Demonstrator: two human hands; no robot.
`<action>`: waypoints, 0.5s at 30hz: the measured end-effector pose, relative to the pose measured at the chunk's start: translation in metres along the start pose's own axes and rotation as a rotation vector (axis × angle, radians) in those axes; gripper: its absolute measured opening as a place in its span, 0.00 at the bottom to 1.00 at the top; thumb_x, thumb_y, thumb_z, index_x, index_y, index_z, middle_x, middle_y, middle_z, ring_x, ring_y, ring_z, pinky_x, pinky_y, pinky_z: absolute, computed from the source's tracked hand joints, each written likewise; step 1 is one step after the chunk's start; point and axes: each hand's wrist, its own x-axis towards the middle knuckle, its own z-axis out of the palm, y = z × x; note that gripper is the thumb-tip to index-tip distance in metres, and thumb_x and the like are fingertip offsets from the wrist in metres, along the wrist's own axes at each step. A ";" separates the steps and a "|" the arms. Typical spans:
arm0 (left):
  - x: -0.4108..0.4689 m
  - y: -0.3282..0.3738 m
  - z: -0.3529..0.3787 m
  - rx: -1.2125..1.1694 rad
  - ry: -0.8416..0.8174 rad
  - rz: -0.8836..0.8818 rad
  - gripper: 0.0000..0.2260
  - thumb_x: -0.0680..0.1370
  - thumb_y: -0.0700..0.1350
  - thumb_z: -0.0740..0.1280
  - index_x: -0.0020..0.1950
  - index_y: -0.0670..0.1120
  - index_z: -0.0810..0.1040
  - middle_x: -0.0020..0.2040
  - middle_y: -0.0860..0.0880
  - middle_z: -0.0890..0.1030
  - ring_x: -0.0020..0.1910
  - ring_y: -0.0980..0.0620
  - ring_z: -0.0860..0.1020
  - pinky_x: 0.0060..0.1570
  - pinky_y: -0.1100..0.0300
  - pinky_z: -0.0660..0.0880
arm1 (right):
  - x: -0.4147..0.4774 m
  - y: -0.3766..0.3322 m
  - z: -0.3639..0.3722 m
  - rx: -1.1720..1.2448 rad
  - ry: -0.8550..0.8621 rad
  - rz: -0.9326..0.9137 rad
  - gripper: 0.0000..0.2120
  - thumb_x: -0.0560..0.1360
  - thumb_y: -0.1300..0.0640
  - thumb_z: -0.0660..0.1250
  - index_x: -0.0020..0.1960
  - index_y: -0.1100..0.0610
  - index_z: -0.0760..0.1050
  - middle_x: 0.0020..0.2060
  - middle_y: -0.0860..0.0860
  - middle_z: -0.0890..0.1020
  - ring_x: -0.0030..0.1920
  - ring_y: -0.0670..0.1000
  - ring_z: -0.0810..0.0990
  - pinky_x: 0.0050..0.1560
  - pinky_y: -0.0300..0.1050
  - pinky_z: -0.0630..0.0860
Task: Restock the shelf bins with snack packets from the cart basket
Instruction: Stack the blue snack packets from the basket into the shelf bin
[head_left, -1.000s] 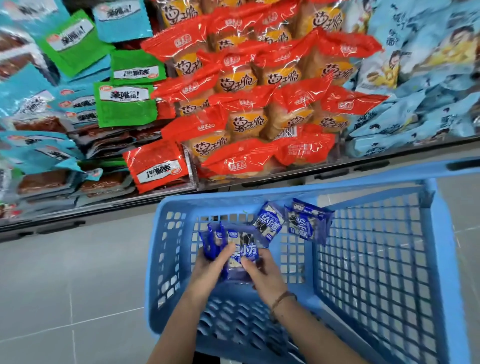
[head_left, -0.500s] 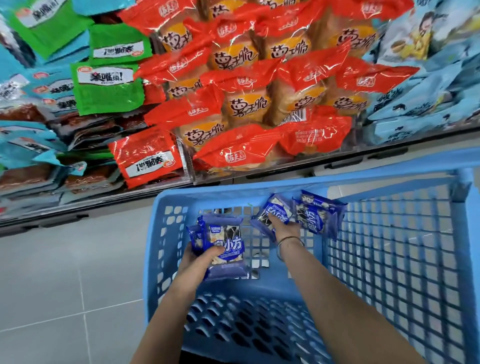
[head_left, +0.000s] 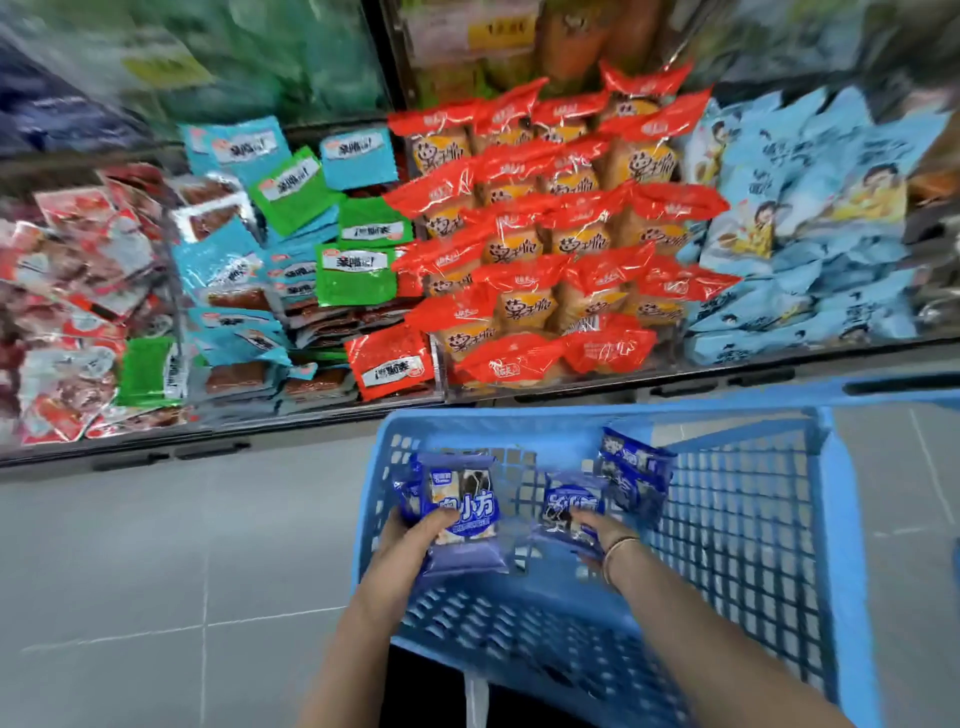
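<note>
A light blue plastic cart basket (head_left: 841, 519) stands in front of the shelf. Inside it, my left hand (head_left: 410, 540) grips a small stack of dark blue snack packets (head_left: 465, 512), thumb across the front one. My right hand (head_left: 597, 530), with a bracelet at the wrist, holds another blue packet (head_left: 563, 506) near the basket's middle. More blue packets (head_left: 631, 473) lean against the basket's far wall, to the right of that hand.
Sloped shelf bins run behind the basket: red-and-silver packets (head_left: 78, 291) at left, teal and green packets (head_left: 270, 234), red-and-orange packets (head_left: 545, 244) in the middle, pale blue bags (head_left: 800, 234) at right. Grey tiled floor (head_left: 156, 571) lies to the left.
My right hand has drawn back from the far wall with one blue packet. The left hand keeps its stack. The view has tilted up and shifted left, showing more of the shelf.
</note>
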 end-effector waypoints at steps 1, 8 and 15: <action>-0.012 0.009 -0.002 -0.016 -0.006 0.023 0.10 0.75 0.37 0.68 0.55 0.45 0.77 0.46 0.46 0.86 0.43 0.49 0.84 0.40 0.60 0.79 | -0.015 0.001 -0.007 -0.049 -0.019 -0.033 0.21 0.73 0.57 0.70 0.62 0.66 0.73 0.63 0.59 0.75 0.52 0.60 0.77 0.35 0.45 0.79; -0.102 0.056 -0.045 -0.142 0.034 0.164 0.07 0.76 0.35 0.66 0.52 0.45 0.76 0.43 0.44 0.85 0.39 0.48 0.83 0.42 0.54 0.78 | -0.122 0.002 -0.023 -0.129 -0.124 -0.258 0.12 0.73 0.57 0.69 0.54 0.60 0.74 0.60 0.61 0.76 0.58 0.60 0.76 0.57 0.57 0.75; -0.155 0.064 -0.141 -0.235 0.048 0.180 0.06 0.76 0.36 0.64 0.51 0.44 0.76 0.33 0.46 0.84 0.27 0.51 0.81 0.23 0.65 0.74 | -0.200 0.004 0.019 0.239 -0.244 -0.426 0.07 0.75 0.60 0.67 0.50 0.51 0.74 0.39 0.52 0.84 0.41 0.51 0.82 0.35 0.45 0.77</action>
